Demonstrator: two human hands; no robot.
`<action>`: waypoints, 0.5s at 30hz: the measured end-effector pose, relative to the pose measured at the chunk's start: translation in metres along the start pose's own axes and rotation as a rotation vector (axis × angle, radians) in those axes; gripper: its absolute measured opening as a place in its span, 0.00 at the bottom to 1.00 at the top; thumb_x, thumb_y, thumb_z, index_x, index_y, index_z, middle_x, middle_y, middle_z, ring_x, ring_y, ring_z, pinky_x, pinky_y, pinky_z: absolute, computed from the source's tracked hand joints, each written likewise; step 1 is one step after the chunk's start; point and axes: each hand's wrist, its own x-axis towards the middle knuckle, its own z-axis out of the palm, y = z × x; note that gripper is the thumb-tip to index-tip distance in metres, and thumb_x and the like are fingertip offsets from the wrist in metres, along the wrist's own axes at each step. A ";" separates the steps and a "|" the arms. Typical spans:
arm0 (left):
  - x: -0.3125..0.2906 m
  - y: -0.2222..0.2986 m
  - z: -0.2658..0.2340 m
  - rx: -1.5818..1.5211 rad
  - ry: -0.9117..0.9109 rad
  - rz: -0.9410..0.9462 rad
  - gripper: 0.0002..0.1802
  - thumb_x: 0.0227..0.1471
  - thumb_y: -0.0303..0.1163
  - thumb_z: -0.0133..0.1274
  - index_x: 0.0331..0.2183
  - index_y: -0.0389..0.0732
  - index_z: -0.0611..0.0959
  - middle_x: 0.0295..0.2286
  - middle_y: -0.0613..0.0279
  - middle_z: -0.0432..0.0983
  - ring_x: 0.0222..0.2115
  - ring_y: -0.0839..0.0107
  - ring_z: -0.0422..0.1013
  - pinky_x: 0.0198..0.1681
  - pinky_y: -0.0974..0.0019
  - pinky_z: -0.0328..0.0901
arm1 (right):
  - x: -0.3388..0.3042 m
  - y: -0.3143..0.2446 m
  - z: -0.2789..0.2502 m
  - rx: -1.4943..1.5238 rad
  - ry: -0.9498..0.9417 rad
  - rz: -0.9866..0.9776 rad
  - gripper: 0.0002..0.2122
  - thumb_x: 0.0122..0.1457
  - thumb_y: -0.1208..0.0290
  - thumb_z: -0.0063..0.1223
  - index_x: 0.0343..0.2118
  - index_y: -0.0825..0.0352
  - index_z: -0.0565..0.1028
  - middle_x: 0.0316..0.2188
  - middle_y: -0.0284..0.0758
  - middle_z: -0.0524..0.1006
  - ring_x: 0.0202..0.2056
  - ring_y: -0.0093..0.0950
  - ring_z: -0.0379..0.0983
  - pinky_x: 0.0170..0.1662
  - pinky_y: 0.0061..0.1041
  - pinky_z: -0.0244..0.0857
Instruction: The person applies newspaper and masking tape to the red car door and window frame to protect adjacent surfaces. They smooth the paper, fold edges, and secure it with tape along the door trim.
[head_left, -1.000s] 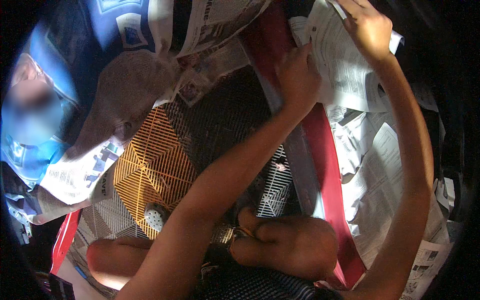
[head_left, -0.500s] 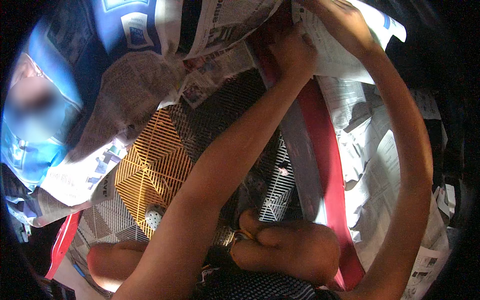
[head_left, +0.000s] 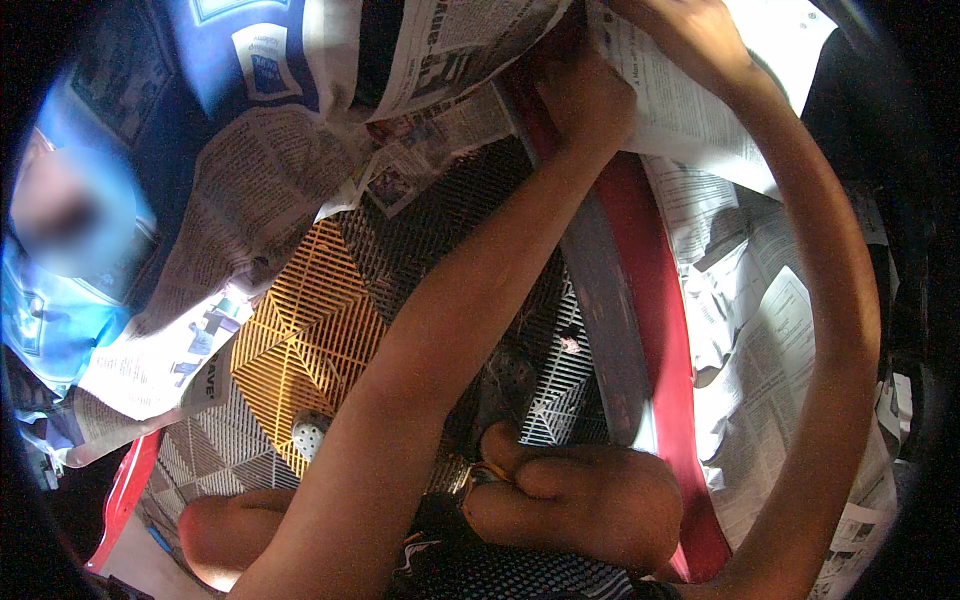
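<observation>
Beside the red bar, your newspaper sheet has shifted upward, baring more paper below, your right hand against it, your left hand at its edge, whether gripping I cannot tell.

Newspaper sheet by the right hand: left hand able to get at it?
Probably yes: the left hand is beside the near-left edge of the newspaper sheet, nothing visible between them.

The slatted floor — yellow, grey and dark in patches — bears a pale holed shoe and, farther right, a pink scrap.
</observation>
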 end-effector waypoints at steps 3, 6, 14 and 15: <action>0.007 -0.009 0.003 0.032 0.128 0.073 0.36 0.41 0.23 0.59 0.56 0.37 0.72 0.49 0.41 0.73 0.51 0.40 0.68 0.57 0.42 0.60 | 0.004 0.000 -0.001 -0.003 0.013 -0.017 0.20 0.58 0.70 0.59 0.53 0.68 0.75 0.50 0.42 0.78 0.47 0.38 0.76 0.52 0.37 0.67; -0.004 0.013 -0.008 0.093 0.138 0.045 0.31 0.43 0.24 0.57 0.54 0.38 0.75 0.46 0.41 0.74 0.48 0.42 0.70 0.54 0.43 0.63 | -0.008 0.004 0.003 -0.001 0.004 -0.002 0.20 0.58 0.71 0.58 0.53 0.68 0.75 0.50 0.42 0.78 0.47 0.38 0.75 0.53 0.37 0.67; -0.008 -0.002 -0.007 0.127 -0.297 -0.153 0.21 0.46 0.28 0.56 0.45 0.39 0.83 0.38 0.43 0.79 0.40 0.44 0.74 0.45 0.45 0.69 | -0.013 0.005 -0.001 -0.006 0.008 -0.017 0.20 0.58 0.71 0.58 0.54 0.68 0.74 0.50 0.42 0.77 0.48 0.38 0.75 0.53 0.37 0.67; -0.006 -0.004 -0.003 0.107 -0.296 -0.186 0.21 0.42 0.25 0.58 0.43 0.38 0.83 0.40 0.43 0.77 0.43 0.43 0.72 0.47 0.44 0.67 | -0.011 0.006 -0.002 -0.008 0.013 -0.025 0.20 0.58 0.71 0.58 0.54 0.68 0.74 0.51 0.42 0.77 0.48 0.38 0.75 0.53 0.37 0.67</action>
